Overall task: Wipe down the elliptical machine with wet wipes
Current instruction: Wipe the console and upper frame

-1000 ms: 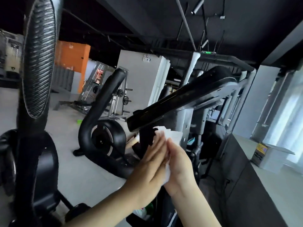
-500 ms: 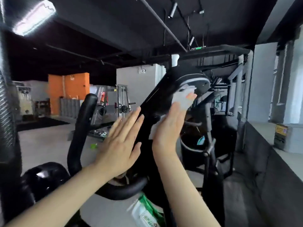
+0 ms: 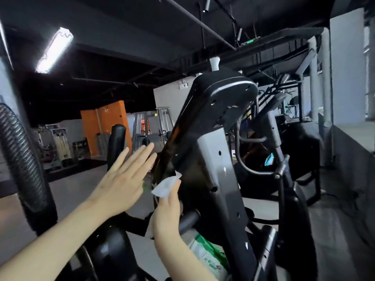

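Note:
The elliptical's black console (image 3: 221, 102) tilts up in the middle of the view, on a grey and black upright column (image 3: 217, 159). My right hand (image 3: 167, 211) presses a white wet wipe (image 3: 166, 186) flat against the left edge of the column, below the console. My left hand (image 3: 125, 179) hovers just left of the console with fingers spread, holding nothing. A green and white wet wipe pack (image 3: 209, 254) lies low on the machine, under my right wrist.
A ribbed black handlebar grip (image 3: 22, 165) rises at the far left and a second black handlebar (image 3: 115, 145) stands behind my left hand. More cardio machines (image 3: 284, 159) line the right side beside a grey ledge (image 3: 355, 142). Weight racks stand far back.
My right hand has slid the wipe down from the top of the console to the column's left edge. The left hand has stayed open beside the console. The view has tilted upward.

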